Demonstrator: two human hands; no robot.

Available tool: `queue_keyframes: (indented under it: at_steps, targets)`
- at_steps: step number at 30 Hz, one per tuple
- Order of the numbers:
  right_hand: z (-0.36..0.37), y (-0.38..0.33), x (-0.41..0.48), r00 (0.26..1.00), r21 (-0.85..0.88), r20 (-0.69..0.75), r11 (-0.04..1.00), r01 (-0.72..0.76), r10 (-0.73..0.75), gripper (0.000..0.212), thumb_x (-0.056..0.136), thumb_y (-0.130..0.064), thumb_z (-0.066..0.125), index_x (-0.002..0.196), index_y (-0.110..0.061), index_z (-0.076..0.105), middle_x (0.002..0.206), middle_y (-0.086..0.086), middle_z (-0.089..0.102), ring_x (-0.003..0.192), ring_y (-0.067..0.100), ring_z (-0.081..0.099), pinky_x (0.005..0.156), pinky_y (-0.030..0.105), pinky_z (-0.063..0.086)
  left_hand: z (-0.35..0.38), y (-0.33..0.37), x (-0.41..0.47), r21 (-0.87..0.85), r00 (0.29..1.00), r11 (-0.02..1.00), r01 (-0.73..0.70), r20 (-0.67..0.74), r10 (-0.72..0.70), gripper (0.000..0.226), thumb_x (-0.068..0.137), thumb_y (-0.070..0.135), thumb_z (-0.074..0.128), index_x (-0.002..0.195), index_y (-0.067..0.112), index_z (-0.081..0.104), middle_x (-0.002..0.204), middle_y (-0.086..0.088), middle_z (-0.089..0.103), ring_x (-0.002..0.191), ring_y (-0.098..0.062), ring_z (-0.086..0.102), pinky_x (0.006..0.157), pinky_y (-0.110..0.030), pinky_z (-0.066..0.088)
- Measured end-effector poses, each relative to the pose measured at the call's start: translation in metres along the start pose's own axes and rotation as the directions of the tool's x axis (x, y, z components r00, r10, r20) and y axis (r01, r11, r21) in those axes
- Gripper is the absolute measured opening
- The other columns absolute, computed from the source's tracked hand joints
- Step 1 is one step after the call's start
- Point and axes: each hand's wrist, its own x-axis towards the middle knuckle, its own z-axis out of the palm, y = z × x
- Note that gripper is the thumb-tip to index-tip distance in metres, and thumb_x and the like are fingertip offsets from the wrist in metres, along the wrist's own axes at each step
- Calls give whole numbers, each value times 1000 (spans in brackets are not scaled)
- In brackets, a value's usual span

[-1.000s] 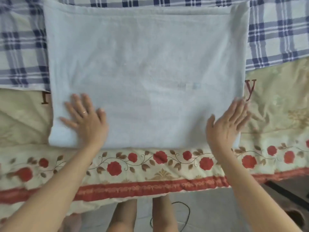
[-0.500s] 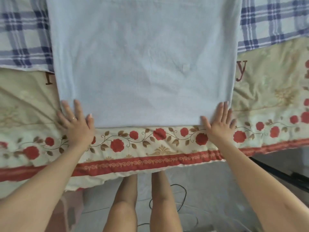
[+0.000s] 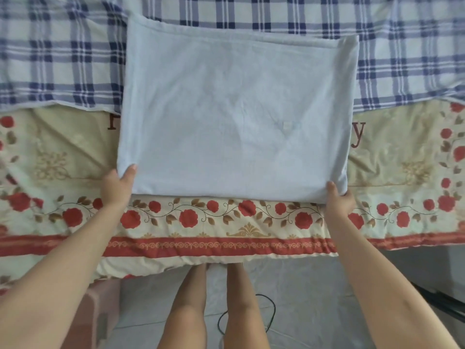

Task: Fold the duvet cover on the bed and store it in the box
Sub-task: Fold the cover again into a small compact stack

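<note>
The pale blue duvet cover (image 3: 236, 109) lies folded into a thick rectangle on the bed. My left hand (image 3: 117, 187) grips its near left corner, thumb on top and fingers tucked underneath. At the near right corner my right hand (image 3: 338, 199) holds the fabric the same way, thumb over the edge. The near edge looks slightly raised off the bedding. No box is in view.
A floral bedspread (image 3: 226, 220) with red roses covers the near side of the bed. A blue plaid sheet (image 3: 63, 54) lies behind it. Below the bed edge are my legs, a black cable (image 3: 270, 311) on the grey floor and a pink object (image 3: 100, 311) at lower left.
My hands went from pressing flat on the cover to sliding to its near corners and gripping them. The view has pulled back, showing the whole folded cover.
</note>
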Motion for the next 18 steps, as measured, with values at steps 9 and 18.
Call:
queue_keyframes:
  at_steps: [9,18]
  targets:
    - [6,-72,-92,946,582,280,754,-304,165,34,95,-24,51,127,-11,49,99,-1,60,76,13,58,45,18,47,3,-3,-10,8,979,990,138,-154,-135,43,82,12,63,121,6,48,123,-19,53,113,-37,50,94,-50,44]
    - [139,-126,-269,690,420,381,780,464,-615,14,91,-12,57,80,-20,59,66,-6,56,56,3,50,53,23,43,-54,62,-1,-568,968,807,-164,66,243,22,100,19,42,97,14,63,94,5,66,94,-14,61,84,-21,45]
